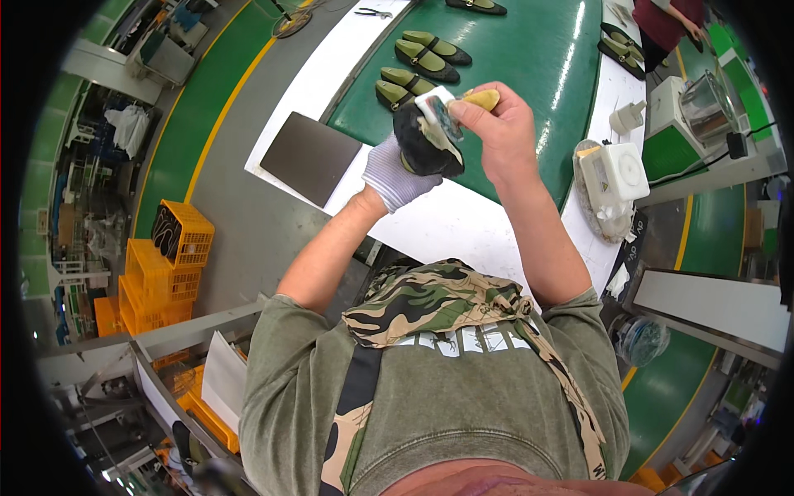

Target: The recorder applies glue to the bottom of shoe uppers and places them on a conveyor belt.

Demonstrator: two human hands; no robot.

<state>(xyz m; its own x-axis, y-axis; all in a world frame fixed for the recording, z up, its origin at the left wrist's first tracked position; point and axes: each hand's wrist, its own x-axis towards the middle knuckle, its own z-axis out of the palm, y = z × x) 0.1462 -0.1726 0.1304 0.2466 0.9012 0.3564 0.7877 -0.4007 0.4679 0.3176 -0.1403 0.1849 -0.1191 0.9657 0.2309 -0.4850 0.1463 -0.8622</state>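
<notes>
My left hand, in a pale striped knit glove, is closed around a black shoe held above the near end of the table. A light patch shows on the shoe's right side. My bare right hand is just right of the shoe, with thumb and fingers pinched on a tan, rounded piece. By the thumb tip is a small white piece with a shiny, patterned face, against the shoe's upper edge. Whether the white and tan pieces are joined, I cannot tell.
Black flats with olive insides stand in pairs on the green table surface. A dark square mat lies on the left. At right are a white container and a white cup. Orange crates stack on the floor.
</notes>
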